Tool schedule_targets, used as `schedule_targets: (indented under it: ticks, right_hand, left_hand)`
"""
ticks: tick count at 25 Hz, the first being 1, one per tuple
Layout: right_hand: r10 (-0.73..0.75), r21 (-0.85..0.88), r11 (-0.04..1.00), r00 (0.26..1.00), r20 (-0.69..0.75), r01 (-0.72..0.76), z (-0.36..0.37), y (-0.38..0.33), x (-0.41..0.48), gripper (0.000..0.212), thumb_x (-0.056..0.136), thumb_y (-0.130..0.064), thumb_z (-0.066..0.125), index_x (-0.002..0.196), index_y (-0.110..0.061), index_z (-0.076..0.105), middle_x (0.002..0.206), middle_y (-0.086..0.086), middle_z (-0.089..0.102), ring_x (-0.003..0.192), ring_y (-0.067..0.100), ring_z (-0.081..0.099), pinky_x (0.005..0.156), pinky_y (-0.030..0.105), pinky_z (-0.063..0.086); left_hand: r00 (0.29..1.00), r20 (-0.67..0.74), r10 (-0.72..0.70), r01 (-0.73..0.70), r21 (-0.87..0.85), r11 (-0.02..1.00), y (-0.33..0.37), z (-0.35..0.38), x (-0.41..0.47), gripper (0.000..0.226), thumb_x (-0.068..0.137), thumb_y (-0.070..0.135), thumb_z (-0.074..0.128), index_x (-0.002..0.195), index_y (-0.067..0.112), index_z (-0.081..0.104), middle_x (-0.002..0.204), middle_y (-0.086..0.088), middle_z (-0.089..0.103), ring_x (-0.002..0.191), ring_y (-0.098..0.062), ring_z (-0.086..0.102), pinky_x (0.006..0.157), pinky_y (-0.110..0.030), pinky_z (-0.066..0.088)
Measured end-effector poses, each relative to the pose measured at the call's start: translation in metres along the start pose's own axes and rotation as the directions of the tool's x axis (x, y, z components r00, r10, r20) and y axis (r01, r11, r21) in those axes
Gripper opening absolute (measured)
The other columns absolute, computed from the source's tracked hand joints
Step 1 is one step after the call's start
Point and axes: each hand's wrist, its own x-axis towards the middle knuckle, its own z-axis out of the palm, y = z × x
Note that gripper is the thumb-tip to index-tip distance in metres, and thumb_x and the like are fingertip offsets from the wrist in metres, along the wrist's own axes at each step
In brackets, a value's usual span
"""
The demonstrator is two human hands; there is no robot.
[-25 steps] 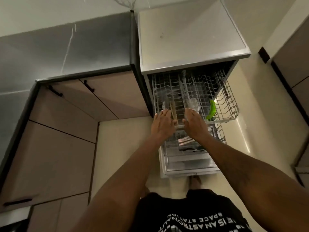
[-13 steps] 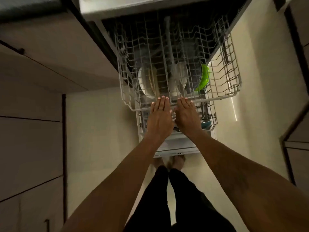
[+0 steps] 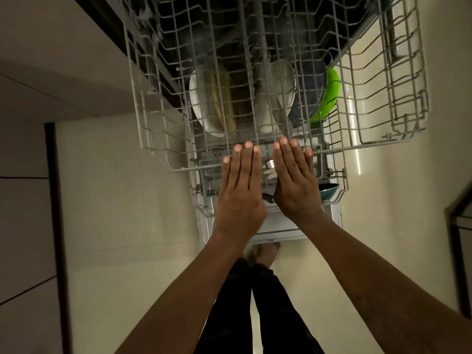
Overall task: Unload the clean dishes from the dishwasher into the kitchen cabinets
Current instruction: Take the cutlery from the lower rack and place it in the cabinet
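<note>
The upper wire rack (image 3: 398, 103) of the dishwasher is pulled out over the floor. My left hand (image 3: 240, 190) and my right hand (image 3: 293, 182) lie side by side with straight fingers, fingertips at the rack's front rail (image 3: 357, 147). Seen through the wires below stand white plates (image 3: 201, 108), a pale dish (image 3: 286, 85) and a green plate (image 3: 329, 93). A teal bowl (image 3: 329, 190) sits in the lower rack near my right hand. Neither hand holds anything.
The open dishwasher door (image 3: 278, 231) lies flat just ahead of my feet (image 3: 265, 251). Beige cabinet fronts (image 3: 23, 175) run along the left. A dark-framed unit (image 3: 459, 221) stands at the right edge. Pale floor (image 3: 122, 200) lies on both sides.
My view has dropped and closed in on the rack. Both hands stay together at the front rail, and the upper rack now reaches further out toward me.
</note>
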Motion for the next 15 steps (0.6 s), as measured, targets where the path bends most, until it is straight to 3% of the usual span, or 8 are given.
schedule_targets:
  ticks: [2,4,10,13,15]
  right_hand:
    - [-0.051,-0.029,0.998,0.999,-0.012,0.051,0.005,0.006,0.0,0.063,0.096,-0.003,0.032,0.157,-0.005,0.014,0.167,0.006,0.001,0.154,0.022,0.001,0.124,0.047,0.005]
    - [-0.087,-0.049,0.995,0.995,-0.041,0.085,0.008,0.014,0.008,0.062,0.098,-0.007,0.031,0.157,-0.007,0.014,0.167,0.004,0.0,0.154,0.021,0.002,0.124,0.045,0.005]
    - [-0.031,-0.059,0.998,0.99,-0.136,0.023,0.022,0.015,0.069,0.072,0.085,0.003,0.057,0.152,0.0,0.03,0.16,0.01,0.022,0.153,0.022,0.007,0.124,0.046,0.008]
    - [-0.085,-0.128,0.989,0.987,-0.138,0.068,0.03,0.024,0.071,0.08,0.085,0.001,0.057,0.156,-0.004,0.02,0.166,0.008,0.008,0.154,0.022,0.004,0.124,0.045,0.007]
    - [-0.122,-0.148,0.984,0.985,-0.124,0.103,0.032,0.03,0.073,0.083,0.086,0.0,0.055,0.158,-0.007,0.013,0.167,0.006,-0.001,0.154,0.023,0.002,0.124,0.045,0.005]
  left_hand:
    - [0.999,-0.025,0.021,-0.021,-0.001,1.0,-0.003,0.004,0.002,0.077,0.081,-0.005,0.045,0.154,-0.002,0.019,0.162,-0.021,0.015,0.151,-0.036,0.008,0.123,-0.052,0.007]
    - [0.998,-0.051,0.048,-0.048,0.01,0.999,-0.009,0.007,0.01,0.081,0.078,-0.007,0.047,0.153,-0.001,0.017,0.162,-0.02,0.013,0.151,-0.036,0.008,0.123,-0.051,0.005]
    - [0.996,-0.091,0.012,-0.009,0.034,0.999,-0.032,0.005,0.061,0.082,0.084,0.003,0.05,0.154,0.002,0.008,0.163,-0.016,0.001,0.152,-0.033,-0.001,0.123,-0.051,0.004]
    - [0.991,-0.067,0.115,-0.106,0.129,0.986,-0.048,0.013,0.064,0.08,0.088,0.017,0.045,0.154,0.005,0.003,0.162,-0.012,-0.01,0.151,-0.03,-0.01,0.123,-0.05,0.002]
    - [0.989,-0.061,0.135,-0.124,0.155,0.98,-0.053,0.016,0.067,0.079,0.087,0.015,0.042,0.154,0.006,0.0,0.161,-0.011,-0.017,0.15,-0.029,-0.015,0.122,-0.049,-0.001]
